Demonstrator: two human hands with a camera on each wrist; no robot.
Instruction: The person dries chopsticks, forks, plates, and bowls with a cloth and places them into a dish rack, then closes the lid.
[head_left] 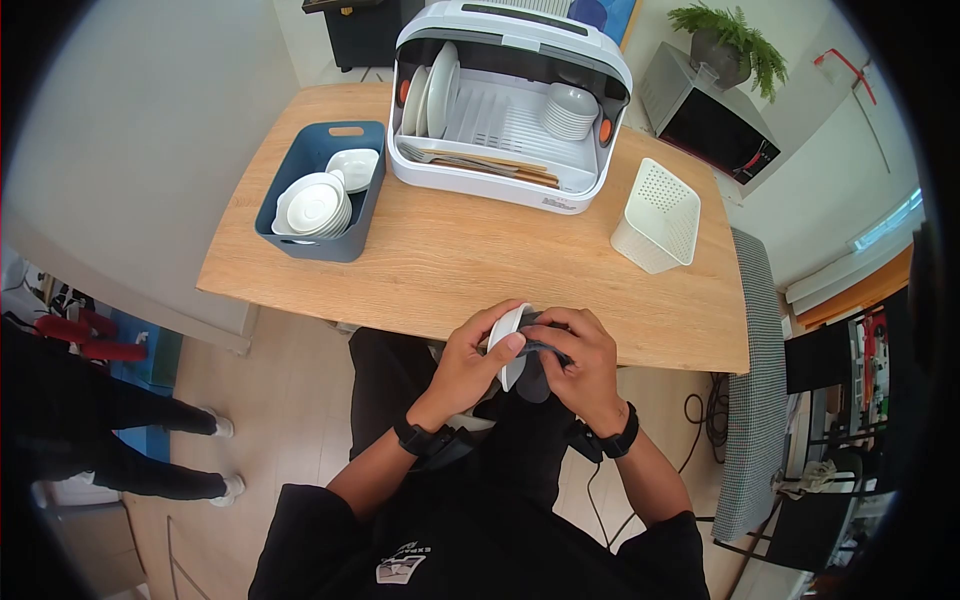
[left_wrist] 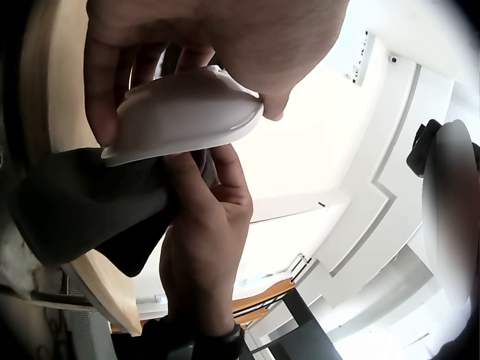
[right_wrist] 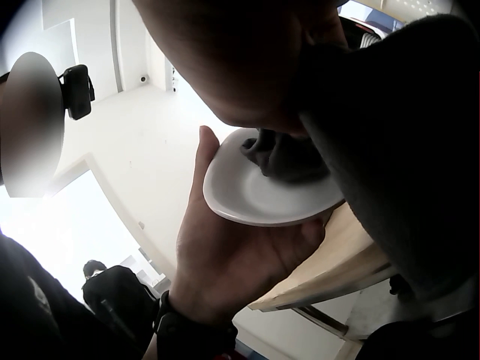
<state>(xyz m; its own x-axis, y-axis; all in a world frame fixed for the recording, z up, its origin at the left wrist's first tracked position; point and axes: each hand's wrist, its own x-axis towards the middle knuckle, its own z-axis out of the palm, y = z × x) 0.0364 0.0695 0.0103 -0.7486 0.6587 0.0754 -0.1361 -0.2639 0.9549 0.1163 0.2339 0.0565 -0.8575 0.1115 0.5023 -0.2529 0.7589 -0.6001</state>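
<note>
A small white dish (head_left: 508,345) is tilted on edge above the table's front edge, gripped by the left hand (head_left: 468,362) with thumb and fingers at its rim. The right hand (head_left: 583,362) pinches a dark grey cloth (head_left: 546,338) against the dish's inner face. In the right wrist view the cloth (right_wrist: 283,156) lies bunched on the inside of the dish (right_wrist: 259,196), with the left hand (right_wrist: 229,251) under it. In the left wrist view the cloth (left_wrist: 90,199) hangs below the dish (left_wrist: 180,116), held by the right hand (left_wrist: 206,232).
On the table (head_left: 440,270), a blue bin (head_left: 350,245) with white dishes is at left. A white dish rack (head_left: 480,185) at the back holds plates, stacked bowls and cutlery. A white perforated basket (head_left: 655,215) stands at right. Another person's legs (head_left: 150,400) show at left.
</note>
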